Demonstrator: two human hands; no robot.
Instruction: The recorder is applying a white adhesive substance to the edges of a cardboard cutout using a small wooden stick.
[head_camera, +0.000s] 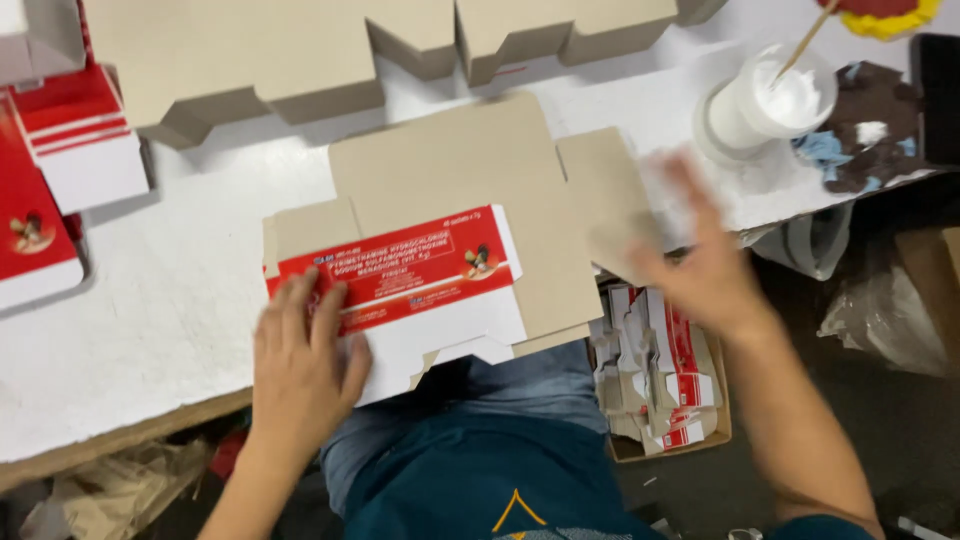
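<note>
Flat carton blank (440, 250), brown inside with one red and white panel folded over, lying at the near edge of the white table (150, 310) and overhanging it slightly. Left hand (300, 365) pressing flat, fingers spread, on the red panel's left end. Right hand (700, 255), blurred, fingers apart and gripping nothing, hovering beside the blank's right flap. Standing toward the far right corner: white cup (770, 105) holding a stick. Below the edge: box of folded cartons (660, 375).

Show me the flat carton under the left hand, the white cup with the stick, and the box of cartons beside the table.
flat carton (400, 268), head view, on its red panel.
white cup (775, 100), head view, on its rim.
box of cartons (725, 415), head view, on its right wall.
</note>
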